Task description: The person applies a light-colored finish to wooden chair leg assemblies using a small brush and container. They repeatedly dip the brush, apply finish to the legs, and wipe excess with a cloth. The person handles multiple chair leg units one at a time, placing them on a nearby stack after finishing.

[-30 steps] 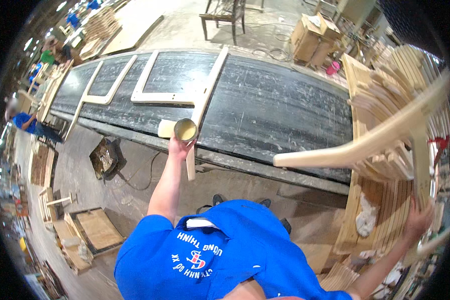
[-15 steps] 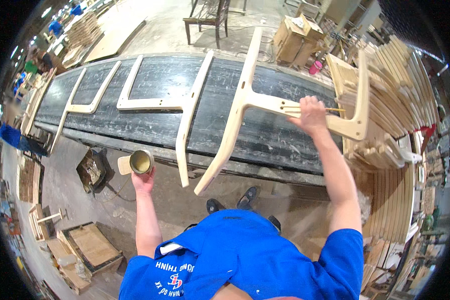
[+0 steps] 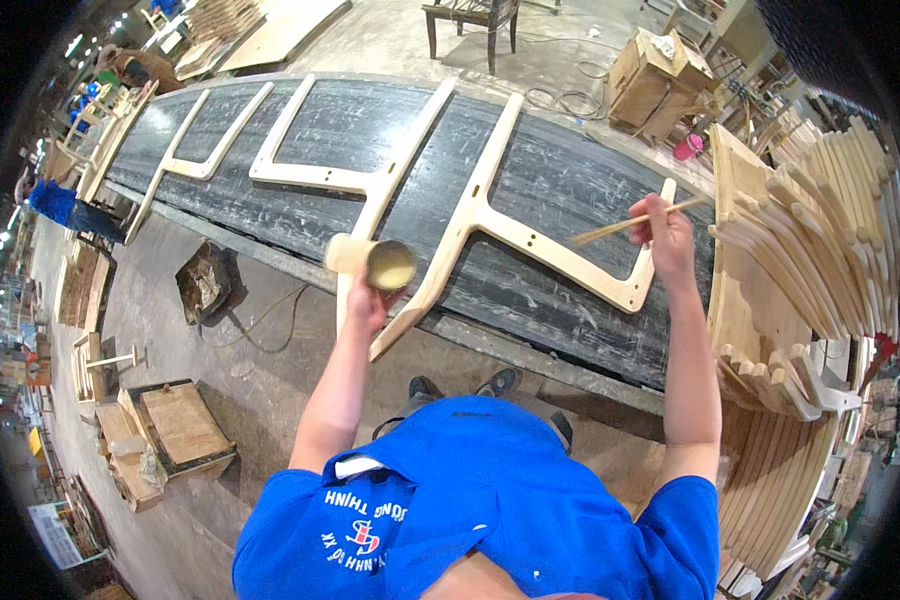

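Note:
My left hand (image 3: 367,308) is closed around a cup (image 3: 392,266) with yellowish contents. A flat pale wooden piece (image 3: 344,253) sticks out beside the cup; whether it is attached, I cannot tell. My right hand (image 3: 672,245) pinches a thin wooden stick (image 3: 610,231), its lower end pointing left above the nearest chair frame (image 3: 523,238). That pale wooden frame lies on the dark bench, with two small holes in its crossbar and its lower leg past the near edge. Another frame (image 3: 322,173) lies to its left, partly behind the cup.
The long dark bench (image 3: 560,310) runs across the view, with a third frame (image 3: 188,168) at its far left. Stacked curved wooden parts (image 3: 820,235) stand at the right. A black bin (image 3: 203,283) and a wooden crate (image 3: 182,420) sit on the floor at left.
The nearest frame, raised in my right hand before, now lies on the bench, released. My right hand keeps the stick. My left hand has brought the cup right, toward the frames.

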Available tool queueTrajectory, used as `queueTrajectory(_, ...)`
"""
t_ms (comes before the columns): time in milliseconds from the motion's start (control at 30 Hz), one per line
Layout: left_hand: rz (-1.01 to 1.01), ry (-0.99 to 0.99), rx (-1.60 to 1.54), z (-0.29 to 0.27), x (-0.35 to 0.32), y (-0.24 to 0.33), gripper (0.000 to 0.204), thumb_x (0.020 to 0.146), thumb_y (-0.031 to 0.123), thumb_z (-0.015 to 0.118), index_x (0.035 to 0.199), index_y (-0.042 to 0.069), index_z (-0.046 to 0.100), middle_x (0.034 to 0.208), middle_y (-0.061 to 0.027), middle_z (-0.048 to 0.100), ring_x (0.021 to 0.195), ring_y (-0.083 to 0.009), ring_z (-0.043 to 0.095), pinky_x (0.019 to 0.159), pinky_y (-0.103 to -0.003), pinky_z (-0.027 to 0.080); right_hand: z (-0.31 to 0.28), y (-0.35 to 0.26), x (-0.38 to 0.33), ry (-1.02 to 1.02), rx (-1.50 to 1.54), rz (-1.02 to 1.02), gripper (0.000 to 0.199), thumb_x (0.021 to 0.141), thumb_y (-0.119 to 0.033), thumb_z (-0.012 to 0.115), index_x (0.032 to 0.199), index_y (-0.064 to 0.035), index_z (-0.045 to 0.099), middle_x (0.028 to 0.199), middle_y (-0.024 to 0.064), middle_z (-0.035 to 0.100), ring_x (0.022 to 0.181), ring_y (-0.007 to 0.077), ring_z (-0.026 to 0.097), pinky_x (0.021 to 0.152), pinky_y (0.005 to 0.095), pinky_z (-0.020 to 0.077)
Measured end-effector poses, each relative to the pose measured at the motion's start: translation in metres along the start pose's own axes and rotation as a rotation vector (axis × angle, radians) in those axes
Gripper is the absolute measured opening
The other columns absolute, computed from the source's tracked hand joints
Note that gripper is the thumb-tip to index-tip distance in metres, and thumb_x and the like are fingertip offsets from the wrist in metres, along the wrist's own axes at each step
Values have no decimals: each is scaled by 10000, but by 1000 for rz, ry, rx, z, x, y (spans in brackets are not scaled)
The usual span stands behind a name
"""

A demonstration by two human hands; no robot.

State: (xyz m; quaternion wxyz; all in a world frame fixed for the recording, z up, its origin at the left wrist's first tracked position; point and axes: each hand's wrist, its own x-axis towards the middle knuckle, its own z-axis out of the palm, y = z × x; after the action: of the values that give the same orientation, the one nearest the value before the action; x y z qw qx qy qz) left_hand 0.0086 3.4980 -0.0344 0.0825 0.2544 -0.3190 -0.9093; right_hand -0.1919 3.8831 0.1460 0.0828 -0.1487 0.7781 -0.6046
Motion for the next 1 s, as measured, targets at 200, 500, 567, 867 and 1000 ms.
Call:
queueTrajectory(200, -52, 41, 229, 105, 34, -55, 441, 976, 376, 294, 1176, 17, 453, 1053, -132, 587, 874, -243, 644, 673, -390, 578, 83, 21, -1, -134, 193, -210, 114, 880, -128, 590, 872, -15, 586, 737, 39, 592, 658, 100, 591, 576, 220, 459)
queueTrajectory(500, 4, 56, 282, 128, 58, -52, 410, 970, 380, 334, 1135, 36, 486, 1003, -104, 608, 804, -197, 646, 620, -361, 569, 140, 62, 52, -141, -37, -59, 217, 918, -194, 528, 789, -20, 517, 673, 57, 605, 565, 106, 598, 509, 221, 463)
queueTrajectory(567, -27, 26, 229, 138, 64, -48, 407, 972, 378, 332, 1125, 37, 495, 998, -99, 606, 802, -192, 643, 619, -356, 567, 133, 84, 62, -119, 363, 176, 212, 917, -212, 516, 805, -33, 497, 670, 98, 616, 535, 139, 609, 452, 222, 459)
queueTrajectory(867, -57, -4, 95, 99, 112, -13, 441, 980, 376, 280, 1171, 26, 467, 1106, -138, 576, 953, -285, 615, 774, -448, 547, 149, 74, 78, -132, 661, 110, 53, 877, -72, 540, 896, -24, 550, 814, 86, 625, 700, 143, 607, 626, 265, 485)
queueTrajectory(1000, -75, 7, 34, 100, 130, -12, 443, 981, 379, 271, 1153, 23, 469, 1074, -149, 585, 930, -274, 624, 747, -437, 553, 164, 77, 86, -46, 700, 93, 30, 867, -57, 549, 877, -29, 556, 786, 72, 616, 670, 133, 601, 611, 264, 490)
